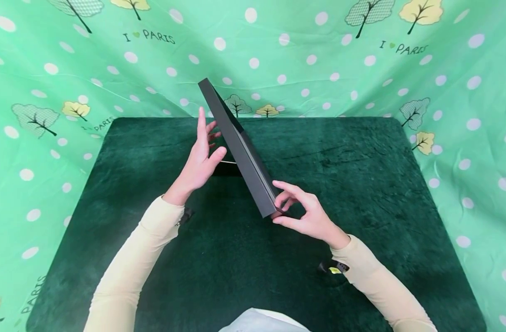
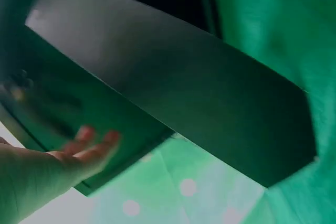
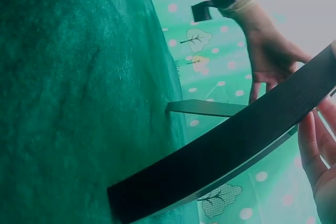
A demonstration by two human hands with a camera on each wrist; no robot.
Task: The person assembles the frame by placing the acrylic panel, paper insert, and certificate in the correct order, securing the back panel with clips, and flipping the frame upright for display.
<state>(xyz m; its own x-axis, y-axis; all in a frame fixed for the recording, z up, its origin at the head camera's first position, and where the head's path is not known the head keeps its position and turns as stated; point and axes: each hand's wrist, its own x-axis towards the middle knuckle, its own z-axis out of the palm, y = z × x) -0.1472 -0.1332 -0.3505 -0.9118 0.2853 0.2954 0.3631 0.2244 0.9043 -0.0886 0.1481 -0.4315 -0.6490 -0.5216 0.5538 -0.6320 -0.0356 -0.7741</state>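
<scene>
A flat black box-like thing [image 1: 240, 152] is tilted up on its narrow side, slanting from upper left to lower right in the head view. My left hand [image 1: 199, 159] is at its left side, fingers stretched and thumb apart, the fingertips close to the dark surface. At the lower right corner, my right hand [image 1: 306, 212] holds the box between thumb and curled fingers. Beyond the box, a thin dark panel [image 3: 205, 107] juts out in the right wrist view. In the left wrist view a broad dark side [image 2: 168, 82] fills the middle, with blurred fingers below it.
Dark green plush cloth [image 1: 360, 184] covers the table. A light green curtain [image 1: 311, 37] with white dots and trees hangs behind and along both sides. Small dark straps with devices [image 1: 336, 267] sit at both wrists.
</scene>
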